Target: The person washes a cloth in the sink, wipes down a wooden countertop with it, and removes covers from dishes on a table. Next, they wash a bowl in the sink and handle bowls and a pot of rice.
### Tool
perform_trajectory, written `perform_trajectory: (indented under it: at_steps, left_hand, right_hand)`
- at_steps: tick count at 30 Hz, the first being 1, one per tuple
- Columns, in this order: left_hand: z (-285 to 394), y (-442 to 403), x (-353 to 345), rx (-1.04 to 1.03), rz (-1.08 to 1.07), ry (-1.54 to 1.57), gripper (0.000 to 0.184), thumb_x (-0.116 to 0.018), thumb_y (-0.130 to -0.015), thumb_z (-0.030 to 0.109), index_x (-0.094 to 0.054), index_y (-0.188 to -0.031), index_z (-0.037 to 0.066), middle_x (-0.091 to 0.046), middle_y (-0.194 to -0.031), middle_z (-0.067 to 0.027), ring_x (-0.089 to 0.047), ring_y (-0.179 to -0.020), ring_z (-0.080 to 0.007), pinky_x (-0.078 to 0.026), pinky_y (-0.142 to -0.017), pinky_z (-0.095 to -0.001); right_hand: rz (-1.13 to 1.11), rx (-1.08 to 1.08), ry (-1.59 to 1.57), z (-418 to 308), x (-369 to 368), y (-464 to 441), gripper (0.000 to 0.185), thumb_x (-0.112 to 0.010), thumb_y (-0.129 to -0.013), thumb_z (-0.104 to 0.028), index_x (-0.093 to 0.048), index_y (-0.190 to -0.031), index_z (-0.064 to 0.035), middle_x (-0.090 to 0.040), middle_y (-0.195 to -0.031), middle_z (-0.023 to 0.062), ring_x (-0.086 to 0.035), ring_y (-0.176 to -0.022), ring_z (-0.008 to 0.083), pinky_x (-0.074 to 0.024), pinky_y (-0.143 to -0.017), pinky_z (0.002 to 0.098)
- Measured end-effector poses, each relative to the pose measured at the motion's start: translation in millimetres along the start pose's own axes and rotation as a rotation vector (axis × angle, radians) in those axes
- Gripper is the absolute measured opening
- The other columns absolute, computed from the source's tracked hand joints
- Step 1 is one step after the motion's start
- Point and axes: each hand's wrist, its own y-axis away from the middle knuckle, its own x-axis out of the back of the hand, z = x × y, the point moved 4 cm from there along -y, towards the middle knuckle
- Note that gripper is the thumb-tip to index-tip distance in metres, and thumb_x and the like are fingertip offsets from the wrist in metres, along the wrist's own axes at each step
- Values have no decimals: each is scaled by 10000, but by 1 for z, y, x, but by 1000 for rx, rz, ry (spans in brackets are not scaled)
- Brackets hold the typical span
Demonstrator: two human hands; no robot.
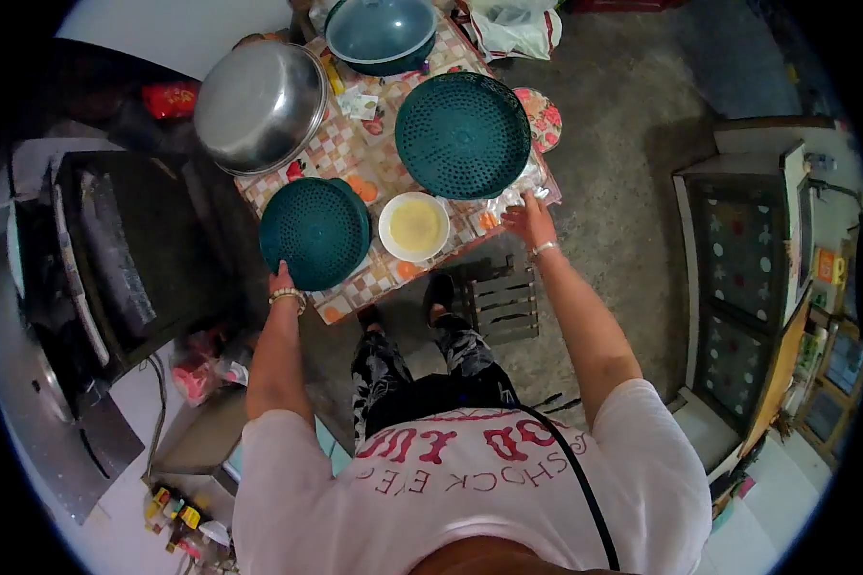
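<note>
A smaller dark green colander (314, 234) sits at the table's near left corner. My left hand (283, 279) grips its near rim, with a finger over the edge and the other fingers mostly hidden. Beside it stands a white bowl (413, 227) holding a pale yellow liquid. Past the bowl lies a larger green colander (462, 135). At the right table edge, my right hand (530, 221) is open with fingers apart, close to some crinkled clear plastic (520, 195); whether it touches the plastic I cannot tell.
A large metal basin (261, 107) rests at the table's left side. Another green basin with a translucent top (381, 31) stands at the far end. A slatted stool (503, 305) is by my feet. A cabinet (735, 297) stands on the right, a dark stove-like unit (129, 259) on the left.
</note>
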Motion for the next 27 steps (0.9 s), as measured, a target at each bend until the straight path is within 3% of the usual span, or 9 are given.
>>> perform_trajectory:
  at_steps: [6, 12, 14, 15, 17, 19, 23, 25, 27]
  left_hand:
    - [-11, 1, -5, 119, -29, 114, 577, -537, -842, 446, -376, -1318, 164, -458, -1259, -122, -509, -1019, -324, -509, -609, -419]
    - [-37, -41, -9, 55, -133, -175, 470, -545, -852, 285, -405, -1282, 158, -473, -1202, -127, -520, -964, -304, -507, -597, -423]
    - [-49, -57, -7, 110, 16, 76, 491, -496, -867, 225, -350, -1320, 103, -525, -1130, -146, -581, -644, -324, -494, -457, -382]
    - [-47, -50, -4, 115, 16, 77, 491, -496, -867, 225, -350, -1320, 103, -525, -1130, -146, -581, -644, -324, -494, -457, -382]
    - [-31, -20, -4, 120, -108, 151, 439, -533, -845, 164, -416, -1268, 150, -482, -1173, -131, -519, -953, -295, -516, -640, -412]
    - [-15, 7, 1, 136, -72, 156, 446, -543, -841, 174, -416, -1268, 146, -491, -1161, -135, -522, -947, -292, -519, -641, -408]
    - [-23, -7, 1, 65, -151, 196, 513, -580, -828, 205, -385, -1296, 130, -496, -1166, -147, -535, -925, -287, -525, -641, -397]
    - [-20, -4, 2, 101, -133, 198, 522, -587, -826, 214, -383, -1295, 116, -499, -1153, -150, -539, -915, -287, -526, -631, -395]
    - [-18, 2, 2, 141, -110, 200, 532, -595, -824, 223, -381, -1295, 103, -501, -1139, -153, -544, -905, -288, -527, -620, -393]
  right_hand:
    - [21, -6, 304, -41, -38, -11, 703, -564, -824, -492, -317, -1249, 11, -577, -963, 214, -641, -733, 275, -547, -622, 374]
    - [44, 15, 257, -32, -39, -34, 401, -556, -827, -174, -357, -1103, 39, -579, -926, 244, -649, -712, 328, -574, -547, 411]
    - [34, 26, 185, -35, -39, -37, 408, -533, -803, -129, -367, -1114, 77, -561, -944, 271, -649, -701, 345, -580, -506, 387]
    - [33, 24, 190, -38, -39, -32, 408, -533, -803, -129, -367, -1114, 77, -561, -944, 271, -649, -701, 345, -580, -506, 387]
    - [7, 75, -20, -57, -41, -12, 339, -508, -810, -90, -385, -1087, 62, -573, -900, 225, -635, -771, 332, -565, -642, 443]
    - [-4, 100, -113, -59, -26, -14, 306, -495, -814, -71, -394, -1073, 55, -579, -877, 202, -628, -807, 326, -557, -711, 472]
    - [26, 699, 591, -66, 21, -44, 215, -453, -830, -38, -473, -1033, 29, -560, -974, 209, -604, -856, 345, -550, -716, 458]
    - [102, 283, -264, -107, -12, 18, 229, -451, -840, -37, -461, -1064, 12, -560, -985, 203, -606, -840, 350, -556, -702, 447]
    - [91, 326, -208, -114, -31, 40, 243, -456, -841, -37, -449, -1080, 8, -557, -999, 198, -607, -839, 341, -559, -693, 439]
